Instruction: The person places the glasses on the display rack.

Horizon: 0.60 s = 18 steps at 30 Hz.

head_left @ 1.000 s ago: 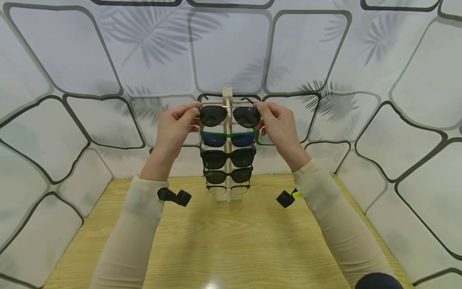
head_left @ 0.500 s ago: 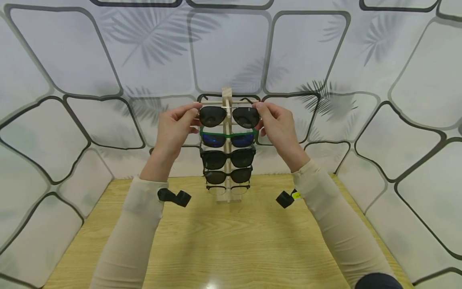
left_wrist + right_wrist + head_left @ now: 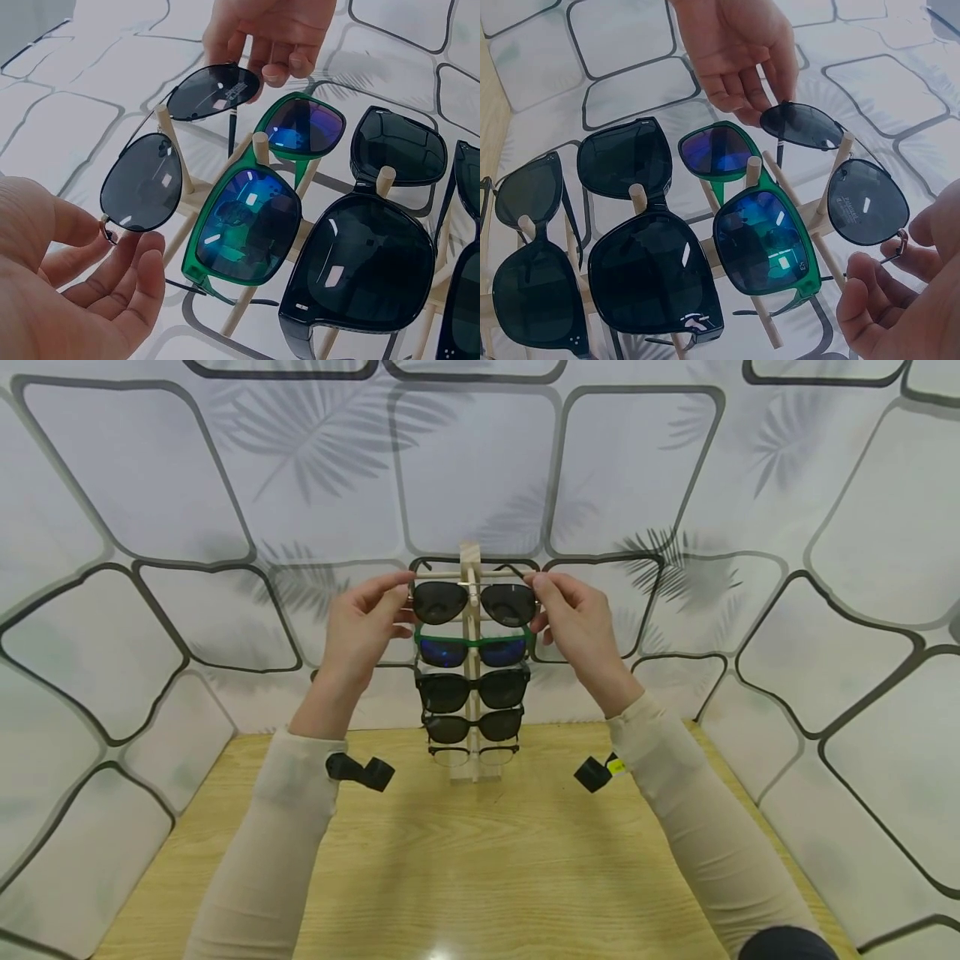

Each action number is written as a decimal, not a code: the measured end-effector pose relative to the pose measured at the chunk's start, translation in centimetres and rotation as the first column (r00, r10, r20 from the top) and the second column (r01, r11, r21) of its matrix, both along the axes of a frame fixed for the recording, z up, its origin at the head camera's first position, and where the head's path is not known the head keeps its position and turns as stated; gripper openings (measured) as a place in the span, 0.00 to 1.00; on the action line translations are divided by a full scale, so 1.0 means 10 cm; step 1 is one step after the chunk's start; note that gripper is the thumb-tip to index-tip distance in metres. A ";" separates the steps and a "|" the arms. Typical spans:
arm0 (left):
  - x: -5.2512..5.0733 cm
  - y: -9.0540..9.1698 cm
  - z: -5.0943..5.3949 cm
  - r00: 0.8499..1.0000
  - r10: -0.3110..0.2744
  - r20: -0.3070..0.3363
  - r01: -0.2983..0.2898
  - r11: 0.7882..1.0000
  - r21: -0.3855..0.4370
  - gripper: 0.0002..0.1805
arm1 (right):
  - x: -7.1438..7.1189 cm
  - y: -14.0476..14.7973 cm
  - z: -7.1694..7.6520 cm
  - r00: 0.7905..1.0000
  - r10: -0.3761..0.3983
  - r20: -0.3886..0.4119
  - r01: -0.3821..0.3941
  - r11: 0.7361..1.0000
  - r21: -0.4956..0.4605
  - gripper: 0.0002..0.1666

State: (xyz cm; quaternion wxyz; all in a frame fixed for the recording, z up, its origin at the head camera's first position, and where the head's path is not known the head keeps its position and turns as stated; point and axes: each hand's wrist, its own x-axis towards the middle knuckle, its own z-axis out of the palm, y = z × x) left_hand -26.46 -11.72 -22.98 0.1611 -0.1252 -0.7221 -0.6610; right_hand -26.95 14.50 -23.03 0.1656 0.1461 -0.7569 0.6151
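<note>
Aviator sunglasses (image 3: 440, 603) with dark lenses and a thin metal frame sit at the top of a wooden display stand (image 3: 470, 556). My left hand (image 3: 357, 625) pinches their left hinge. At the right hinge, the thumb and fingers of my right hand (image 3: 583, 625) hold the other side. The bridge lies at the stand's upright. Both wrist views show fingers curled about the hinges, while the temples are partly hidden behind the lenses. Directly below hang green-framed sunglasses (image 3: 244, 225) with blue mirrored lenses, and under those, black sunglasses (image 3: 651, 274) with wide lenses.
Lower on the stand are another black pair of sunglasses (image 3: 447, 727) and thin-rimmed clear eyeglasses (image 3: 496, 754). The stand's base rests on a wood-grain table (image 3: 480, 860). A patterned wall (image 3: 480, 468) closes off the back and sides.
My left fingertips have shifted very slightly outward at the aviator sunglasses' edge. Otherwise the hands and sunglasses stay almost still; the head view drifts a little.
</note>
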 end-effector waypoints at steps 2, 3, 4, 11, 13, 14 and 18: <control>0.00 0.00 0.00 1.000 0.001 -0.003 -0.001 1.000 0.005 0.21 | 0.00 0.00 0.00 1.000 -0.005 0.000 0.005 1.000 -0.001 0.23; 0.00 0.00 0.00 1.000 0.003 -0.004 -0.003 1.000 0.007 0.21 | -0.01 0.01 0.00 1.000 -0.008 -0.001 0.008 1.000 -0.003 0.22; 0.00 -0.01 0.00 1.000 0.005 -0.006 -0.004 1.000 0.008 0.21 | -0.01 0.01 -0.01 1.000 -0.011 -0.002 0.011 1.000 -0.005 0.23; 0.04 -0.08 -0.04 0.999 0.041 -0.036 -0.041 0.999 0.000 0.22 | -0.01 0.09 -0.05 1.000 -0.024 0.006 0.024 0.999 -0.023 0.23; 0.06 -0.12 -0.07 0.997 0.058 -0.046 -0.059 0.998 -0.013 0.21 | -0.01 0.13 -0.09 0.999 -0.032 0.016 0.032 0.999 -0.023 0.23; 0.07 -0.14 -0.09 0.997 0.064 -0.050 -0.065 0.998 -0.025 0.21 | -0.01 0.15 -0.11 0.999 -0.038 0.020 0.039 0.999 -0.017 0.23; 0.11 -0.25 -0.19 0.996 0.084 -0.035 -0.087 0.991 -0.102 0.20 | -0.03 0.25 -0.24 0.997 -0.062 0.042 0.060 0.997 0.042 0.24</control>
